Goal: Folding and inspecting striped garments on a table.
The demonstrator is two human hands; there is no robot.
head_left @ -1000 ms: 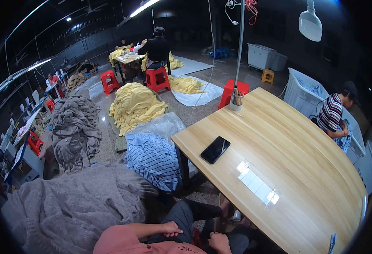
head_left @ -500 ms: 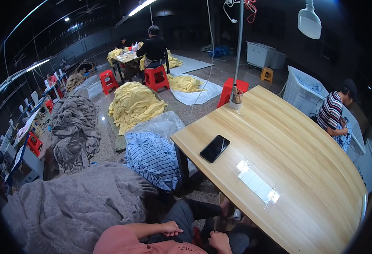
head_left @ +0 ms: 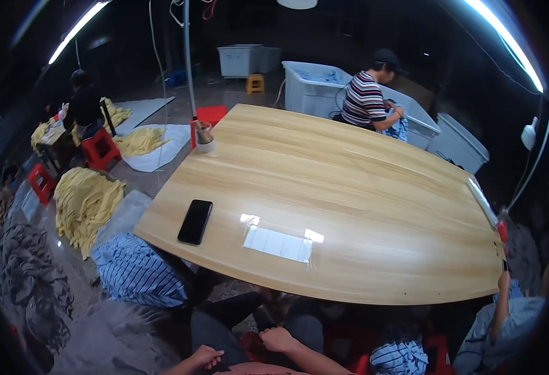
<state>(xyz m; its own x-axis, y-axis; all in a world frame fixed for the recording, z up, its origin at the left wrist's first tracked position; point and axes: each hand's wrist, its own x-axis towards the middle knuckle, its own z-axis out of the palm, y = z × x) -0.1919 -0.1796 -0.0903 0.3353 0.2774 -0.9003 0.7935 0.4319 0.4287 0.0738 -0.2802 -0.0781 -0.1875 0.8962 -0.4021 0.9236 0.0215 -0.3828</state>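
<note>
My left hand (head_left: 207, 356) rests by my left thigh with its fingers curled in, and I see nothing in it. Over my other thigh lies my right hand (head_left: 277, 339), also loosely closed with nothing showing in it. Both are below the near edge of a wood-grain table (head_left: 362, 206). On the tabletop, a black smartphone (head_left: 195, 222) lies near the left corner, apart from my hands. A white paper strip (head_left: 277, 244) is fixed flat under clear tape close to the near edge.
Blue striped cloth (head_left: 134, 269), a yellow cloth pile (head_left: 87, 203) and grey cloth (head_left: 112, 337) lie at left. A tool cup (head_left: 205, 137) stands by a pole. Beyond the table a person (head_left: 368, 97) handles striped cloth near white bins (head_left: 315, 87). Another person's hand (head_left: 504, 284) touches the right edge.
My view has swung right, so the table and phone sit further left, and a person at the right edge has come into sight. My hands stay curled near my thighs.
</note>
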